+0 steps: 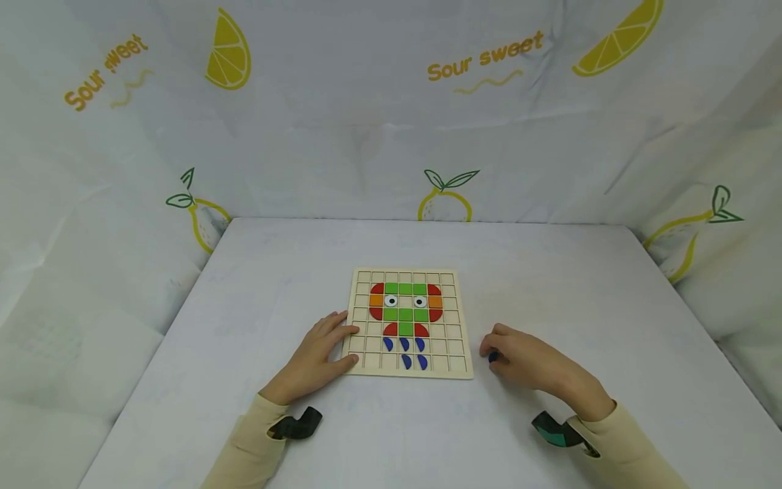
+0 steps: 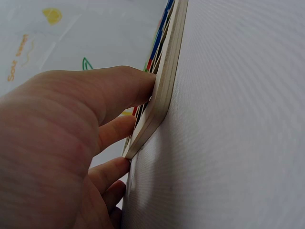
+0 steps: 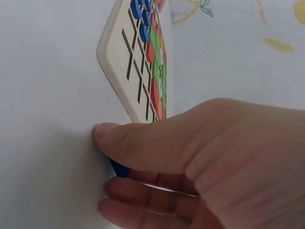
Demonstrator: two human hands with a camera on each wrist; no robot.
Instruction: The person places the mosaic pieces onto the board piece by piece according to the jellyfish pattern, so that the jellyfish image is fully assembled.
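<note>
A square wooden grid board [image 1: 451, 346] lies flat on the white table. On it, red, orange and green pieces [image 1: 406, 314] and two eye pieces [image 1: 391, 301] form a figure. Several blue half-round pieces [image 1: 404, 344] sit in the rows below. My left hand [image 1: 311, 356] rests at the board's left edge, thumb and a finger reaching onto its rim, the other fingers beside it. Just right of the board, my right hand [image 1: 531, 358] pinches a small blue piece [image 3: 119, 168] low over the table, most of it hidden behind the thumb.
White cloth [image 1: 330, 136] printed with lemons and lettering hangs behind the table and along both sides. Dark bands [image 1: 296, 424] show at both sleeve cuffs. The table surface [image 1: 550, 272] extends around the board.
</note>
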